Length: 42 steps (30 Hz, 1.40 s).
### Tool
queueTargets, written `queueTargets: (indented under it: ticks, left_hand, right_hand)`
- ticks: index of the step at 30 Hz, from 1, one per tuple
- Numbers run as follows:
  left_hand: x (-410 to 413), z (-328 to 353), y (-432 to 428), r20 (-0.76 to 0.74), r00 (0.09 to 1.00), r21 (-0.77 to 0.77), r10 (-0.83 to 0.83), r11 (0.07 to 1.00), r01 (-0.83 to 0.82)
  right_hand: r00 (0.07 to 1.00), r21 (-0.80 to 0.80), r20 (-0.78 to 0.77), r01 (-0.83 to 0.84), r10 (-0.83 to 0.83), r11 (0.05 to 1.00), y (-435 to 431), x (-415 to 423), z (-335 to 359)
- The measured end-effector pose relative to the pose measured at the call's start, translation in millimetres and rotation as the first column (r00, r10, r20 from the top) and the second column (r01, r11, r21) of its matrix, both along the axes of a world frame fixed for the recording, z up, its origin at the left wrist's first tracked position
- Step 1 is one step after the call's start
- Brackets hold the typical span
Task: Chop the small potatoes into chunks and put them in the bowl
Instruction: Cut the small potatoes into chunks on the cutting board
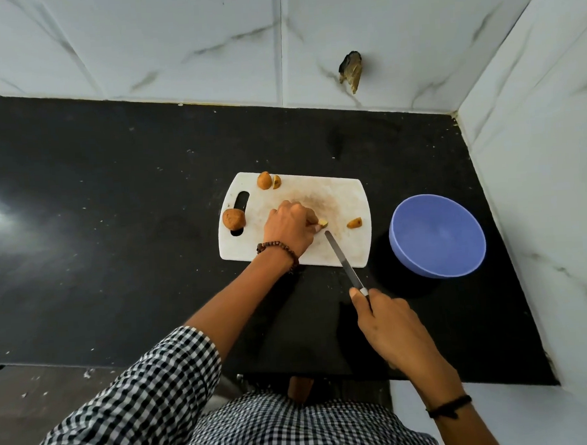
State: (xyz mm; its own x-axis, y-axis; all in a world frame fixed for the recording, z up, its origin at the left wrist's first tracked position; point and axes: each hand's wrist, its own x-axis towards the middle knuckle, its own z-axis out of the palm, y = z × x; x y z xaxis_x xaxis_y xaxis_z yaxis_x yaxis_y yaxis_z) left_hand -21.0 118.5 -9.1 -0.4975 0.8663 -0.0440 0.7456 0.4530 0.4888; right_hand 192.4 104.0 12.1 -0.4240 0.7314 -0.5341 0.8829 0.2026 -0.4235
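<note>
Checked sleeve [151,393] lowest in head view, on the left arm.

Right hand [389,329]: fingers wrapped round the handle of the knife [341,257], one digit laid forward along it. The blade tip sits just short of the left fingertips.

Left hand [290,227]: fingers curled down, pinching a small cut potato piece [322,223] against the white cutting board [338,192].

One loose chunk [354,223] lies just beyond those fingertips, on the bowl side. A whole potato [233,219] sits behind the left knuckles at the board's slot. Another potato [264,180] and a wedge [276,182] are at the far edge.

Blue bowl [437,235] stands off the board, past the knife. No pieces are visible in it.

Risks, as judged:
- The pinched piece is small and offers little grip, so it may skid under the blade.
- The fingertips are close to the cut line, so a nick is possible.
- The potato by the slot may roll off the board.
</note>
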Motion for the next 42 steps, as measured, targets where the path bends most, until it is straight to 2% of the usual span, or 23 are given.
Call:
queueTargets:
  ticks: [3,5,11,16,20,27,35,39,42]
  left_hand:
    - [-8,-5,-7,0.016,0.998,-0.009,-0.057,0.998,0.057]
    - [-14,-9,-15,-0.004,0.998,-0.005,-0.059,0.998,0.059]
    - [-23,-13,-29,-0.001,0.998,0.018,-0.065,0.998,0.065]
    - [-20,-11,-27,-0.002,0.995,0.04,-0.102,0.994,0.102]
    - [-18,-11,-22,-0.021,0.994,0.032,-0.106,0.994,0.107]
    - [-13,-15,-15,0.095,0.995,0.033,0.023,0.999,-0.027]
    - [12,-5,18,0.221,0.975,0.011,-0.031,1.0,0.029]
    - [21,-9,24,0.34,0.94,0.056,-0.016,0.998,-0.003]
    - [17,-11,19,0.359,0.933,0.089,0.01,0.995,-0.045]
  right_hand:
    - [0.991,0.008,-0.101,0.089,-0.088,0.996,0,-1,1]
    - [0.987,0.008,-0.135,0.093,-0.091,0.996,1,-7,1]
    - [0.998,0.067,-0.054,-0.026,0.03,0.997,2,-34,-7]
    - [0.992,0.072,-0.073,0.104,-0.099,0.992,11,-32,-10]
    - [0.985,0.048,-0.12,0.133,-0.127,0.99,15,-33,-8]
    - [0.966,0.005,-0.197,0.172,-0.168,0.985,7,-41,-14]
    - [0.928,-0.017,-0.261,0.272,-0.267,0.962,5,-43,-24]
    - [0.907,0.008,-0.287,0.323,-0.307,0.946,7,-42,-23]
    - [0.908,0.0,-0.293,0.312,-0.298,0.95,9,-44,-23]
